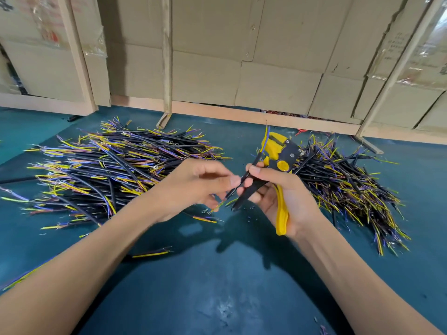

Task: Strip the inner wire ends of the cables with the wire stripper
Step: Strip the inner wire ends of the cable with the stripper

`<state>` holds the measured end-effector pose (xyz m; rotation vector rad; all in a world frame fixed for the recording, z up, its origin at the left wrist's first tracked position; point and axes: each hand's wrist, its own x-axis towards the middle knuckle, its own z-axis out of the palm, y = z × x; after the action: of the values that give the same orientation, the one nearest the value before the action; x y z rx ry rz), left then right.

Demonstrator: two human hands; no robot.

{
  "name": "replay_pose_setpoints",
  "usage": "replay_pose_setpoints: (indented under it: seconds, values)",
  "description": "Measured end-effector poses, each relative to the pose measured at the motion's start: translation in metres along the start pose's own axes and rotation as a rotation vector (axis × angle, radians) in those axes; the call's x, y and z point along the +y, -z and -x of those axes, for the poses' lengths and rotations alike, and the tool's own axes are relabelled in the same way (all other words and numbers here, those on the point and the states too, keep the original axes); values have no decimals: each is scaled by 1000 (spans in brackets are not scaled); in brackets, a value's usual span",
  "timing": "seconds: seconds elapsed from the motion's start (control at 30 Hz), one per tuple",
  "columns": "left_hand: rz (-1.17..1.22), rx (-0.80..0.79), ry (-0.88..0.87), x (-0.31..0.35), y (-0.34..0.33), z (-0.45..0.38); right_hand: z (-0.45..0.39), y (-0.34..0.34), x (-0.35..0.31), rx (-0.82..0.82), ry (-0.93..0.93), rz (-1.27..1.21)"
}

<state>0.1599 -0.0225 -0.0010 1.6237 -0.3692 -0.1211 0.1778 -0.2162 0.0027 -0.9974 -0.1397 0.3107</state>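
Observation:
My right hand (273,192) grips the yellow and black wire stripper (280,155), jaws pointing up and away. A short black cable (251,169) runs diagonally between my hands, its yellow and blue inner wires sticking up beside the stripper's jaws. My left hand (193,184) pinches the cable's lower part, where more coloured inner wires poke out below the fingers. A large pile of similar black cables (101,170) lies to the left of my hands. A second pile of cables (346,187) lies to the right.
The work surface is a dark teal mat (217,286) with a few loose cables and small insulation scraps near my hands. Cardboard boxes (242,56) with wooden frames line the far edge.

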Motion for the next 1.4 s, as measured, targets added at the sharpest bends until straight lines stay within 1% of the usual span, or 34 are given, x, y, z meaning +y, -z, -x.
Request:
replay_pose_setpoints:
  seconds: [0.03,0.1,0.17,0.27,0.33,0.4,0.47,0.57,0.63,0.73,0.83,0.97,1.13,1.2,1.23,1.27,1.3,1.33,1.37,1.4]
  values:
    - [38,-57,41,-1,1,1,-1,1,-2,13,7,26]
    - [73,-100,77,-2,2,2,-1,3,-4,20,23,70]
    - [49,-130,114,0,6,2,-2,5,-5,21,43,106]
    - [-11,-217,168,3,15,3,-2,4,-3,39,69,146]
    - [-13,-187,155,5,17,3,-2,5,-1,45,94,157]
    - [62,-90,133,5,15,2,-2,5,1,30,126,204]
    - [176,0,113,5,13,1,-1,6,3,-23,128,277]
    - [315,70,73,4,9,0,1,5,8,-119,105,345]
    - [344,110,62,5,6,0,2,3,12,-159,113,351]
    - [307,157,45,7,4,0,2,2,15,-163,145,346]
    - [310,159,18,8,3,1,0,2,14,-150,148,323]
    - [304,156,29,7,2,0,-1,3,13,-138,137,307]
    - [380,58,41,6,6,-1,-2,3,16,-124,155,242]
    - [395,17,46,8,7,0,-3,3,16,-114,186,209]
    - [390,21,38,8,6,0,-3,3,15,-101,213,193]
    - [360,55,14,8,5,-1,-4,3,13,-76,245,174]
    - [276,126,-40,8,3,-2,-6,4,9,-38,282,150]
    - [118,234,-123,7,2,-3,-7,7,5,7,326,118]
    - [-120,367,-226,5,3,-3,-9,10,-1,50,376,81]
    - [-408,493,-350,3,7,-3,-10,14,-9,89,430,39]
